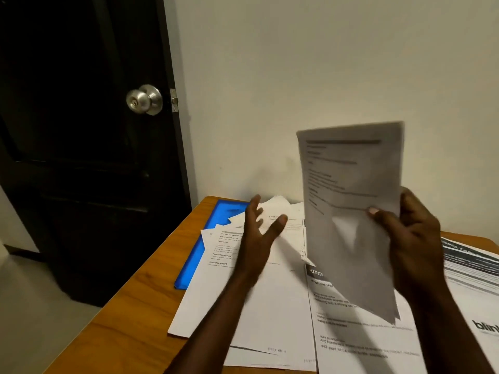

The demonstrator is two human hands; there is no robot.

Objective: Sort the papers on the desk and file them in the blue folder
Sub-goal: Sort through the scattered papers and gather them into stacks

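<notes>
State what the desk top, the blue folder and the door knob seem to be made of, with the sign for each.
Desk top: wood or wood-look laminate, orange-brown with visible grain.
Blue folder: probably plastic, glossy with glare.
Door knob: metal, brushed silver sheen.
</notes>
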